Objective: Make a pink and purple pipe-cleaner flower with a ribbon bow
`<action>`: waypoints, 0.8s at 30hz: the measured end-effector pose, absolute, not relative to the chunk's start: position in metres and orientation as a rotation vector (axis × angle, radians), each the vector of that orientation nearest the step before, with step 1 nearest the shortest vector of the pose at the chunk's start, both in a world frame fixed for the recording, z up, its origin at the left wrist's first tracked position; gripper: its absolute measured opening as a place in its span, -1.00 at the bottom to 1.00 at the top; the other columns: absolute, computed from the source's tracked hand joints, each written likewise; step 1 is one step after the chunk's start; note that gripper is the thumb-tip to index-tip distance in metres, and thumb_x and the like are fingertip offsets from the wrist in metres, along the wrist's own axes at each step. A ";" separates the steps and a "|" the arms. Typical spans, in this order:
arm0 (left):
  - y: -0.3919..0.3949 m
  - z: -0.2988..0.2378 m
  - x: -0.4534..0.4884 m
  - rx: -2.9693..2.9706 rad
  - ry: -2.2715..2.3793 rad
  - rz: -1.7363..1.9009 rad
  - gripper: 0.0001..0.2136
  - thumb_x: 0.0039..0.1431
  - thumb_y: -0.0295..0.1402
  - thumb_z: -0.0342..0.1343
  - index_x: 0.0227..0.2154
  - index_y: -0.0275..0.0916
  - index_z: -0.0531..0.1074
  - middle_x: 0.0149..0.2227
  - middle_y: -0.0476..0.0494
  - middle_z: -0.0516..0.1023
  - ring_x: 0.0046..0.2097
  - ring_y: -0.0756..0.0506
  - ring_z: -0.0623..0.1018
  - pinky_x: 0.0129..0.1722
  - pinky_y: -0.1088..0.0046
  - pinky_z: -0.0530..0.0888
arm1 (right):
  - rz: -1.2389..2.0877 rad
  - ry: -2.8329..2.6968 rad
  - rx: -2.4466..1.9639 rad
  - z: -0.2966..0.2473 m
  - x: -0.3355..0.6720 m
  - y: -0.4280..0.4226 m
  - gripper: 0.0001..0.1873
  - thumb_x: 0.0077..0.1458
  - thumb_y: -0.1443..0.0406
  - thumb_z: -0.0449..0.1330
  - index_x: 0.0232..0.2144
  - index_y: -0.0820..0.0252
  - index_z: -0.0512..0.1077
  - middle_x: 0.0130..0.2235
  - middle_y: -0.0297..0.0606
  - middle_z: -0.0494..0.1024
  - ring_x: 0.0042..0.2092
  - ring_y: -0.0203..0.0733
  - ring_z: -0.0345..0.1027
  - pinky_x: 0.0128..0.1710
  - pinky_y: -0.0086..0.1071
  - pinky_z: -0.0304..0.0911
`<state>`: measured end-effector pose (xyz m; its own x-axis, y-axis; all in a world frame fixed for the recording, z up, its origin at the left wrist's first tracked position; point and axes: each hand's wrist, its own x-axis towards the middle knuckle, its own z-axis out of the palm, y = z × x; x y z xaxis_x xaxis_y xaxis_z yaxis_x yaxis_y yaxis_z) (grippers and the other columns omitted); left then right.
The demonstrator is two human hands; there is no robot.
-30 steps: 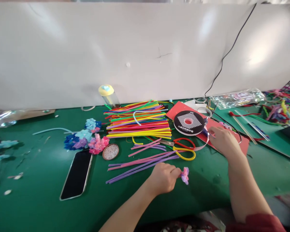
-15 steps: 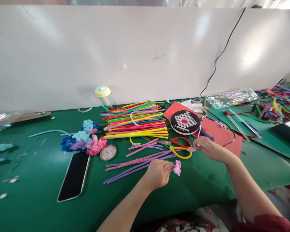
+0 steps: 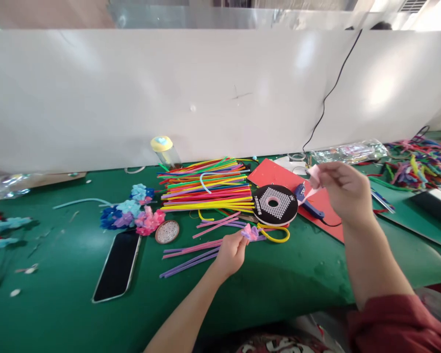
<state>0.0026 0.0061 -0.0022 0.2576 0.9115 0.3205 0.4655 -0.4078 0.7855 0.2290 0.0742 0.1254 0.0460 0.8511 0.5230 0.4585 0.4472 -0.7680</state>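
My left hand (image 3: 231, 253) pinches a small pink and purple pipe-cleaner flower (image 3: 250, 232) just above the green table (image 3: 59, 274). My right hand (image 3: 343, 189) is raised over the red sheet (image 3: 275, 174) and pinches the end of a pale pink ribbon (image 3: 313, 177). That ribbon leads down toward the black ribbon spool (image 3: 275, 204), which lies partly on the scissors with red and yellow handles (image 3: 277, 235). Loose purple and pink pipe cleaners (image 3: 191, 252) lie under my left wrist.
A stack of coloured pipe cleaners (image 3: 209, 189) lies mid-table, finished flowers (image 3: 132, 215) and a phone (image 3: 117, 264) to its left. A blue glue gun (image 3: 306, 206) rests on the red sheet. A white partition (image 3: 132, 98) closes the back; more pipe cleaners (image 3: 419, 157) pile far right.
My right hand rose from table level up and right, drawing the ribbon end with it. The spool shifted down-left over the scissors. My left hand moved the flower up toward the spool.
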 end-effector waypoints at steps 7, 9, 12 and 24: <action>0.007 -0.003 0.003 1.952 1.238 1.022 -0.67 0.21 -0.34 -0.27 -0.63 -0.25 0.19 -0.66 0.03 0.23 -0.62 0.06 0.22 -0.59 0.53 0.11 | -0.367 -1.540 -1.430 0.159 0.241 0.117 -0.85 0.03 0.38 0.07 -0.50 0.16 0.41 -0.52 -0.27 0.50 -0.38 -0.27 0.25 -0.34 -0.39 0.14; 0.007 -0.003 0.004 1.946 1.229 1.017 -0.68 0.20 -0.34 -0.26 -0.63 -0.25 0.19 -0.66 0.03 0.23 -0.61 0.06 0.22 -0.59 0.53 0.11 | -0.433 -1.556 -1.487 0.165 0.244 0.133 -0.83 0.03 0.39 0.07 -0.55 0.17 0.40 -0.53 -0.26 0.50 -0.36 -0.25 0.22 -0.33 -0.38 0.12; 0.008 -0.002 0.003 1.925 1.216 1.022 -0.69 0.19 -0.33 -0.25 -0.64 -0.25 0.19 -0.66 0.03 0.22 -0.61 0.06 0.20 -0.59 0.53 0.11 | -0.357 -1.563 -1.514 0.173 0.239 0.156 -0.84 0.02 0.45 0.06 -0.54 0.21 0.37 -0.53 -0.28 0.49 -0.40 -0.32 0.21 -0.33 -0.41 0.12; 0.015 -0.002 -0.003 1.769 1.199 1.132 -0.65 0.20 -0.23 -0.25 -0.66 -0.25 0.12 -0.69 0.08 0.09 -0.62 0.08 0.12 -0.63 0.56 0.08 | 0.220 -1.727 -0.946 0.208 0.140 0.164 -0.86 0.18 0.39 -0.05 -0.42 0.21 0.24 -0.40 -0.44 0.40 -0.26 -0.50 0.34 -0.19 -0.49 0.29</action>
